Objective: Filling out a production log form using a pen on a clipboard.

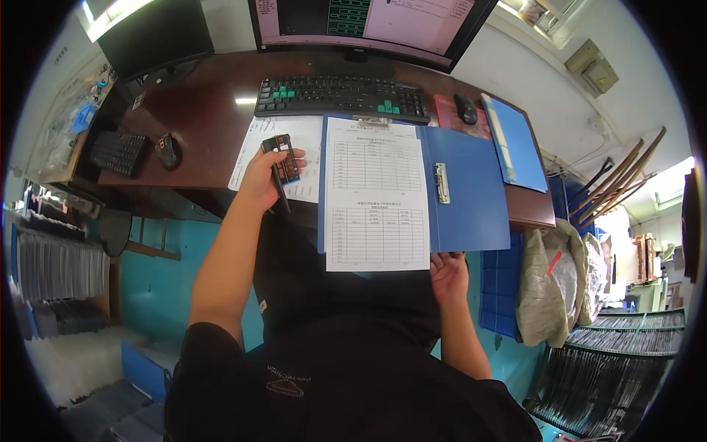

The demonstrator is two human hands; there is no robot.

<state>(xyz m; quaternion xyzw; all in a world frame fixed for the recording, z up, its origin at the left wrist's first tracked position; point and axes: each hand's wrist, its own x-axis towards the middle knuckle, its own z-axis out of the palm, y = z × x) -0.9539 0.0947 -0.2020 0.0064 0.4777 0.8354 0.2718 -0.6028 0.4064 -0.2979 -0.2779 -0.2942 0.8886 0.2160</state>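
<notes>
My left hand is closed around a small dark rectangular panel with cell-like sections, perhaps a circuit board. A black pen-like stick points down from the same hand. Open in front of me lies a blue clip folder. Printed form sheets with tables are held under its top clip, and a second metal clip sits on the right cover. At the folder's lower edge, my right hand is palm up and grips it, its fingertips partly hidden beneath.
Behind the folder are a black keyboard and a lit monitor. Loose papers lie under my left hand. To the right are a mouse and another blue folder; a second mouse and keyboard are left.
</notes>
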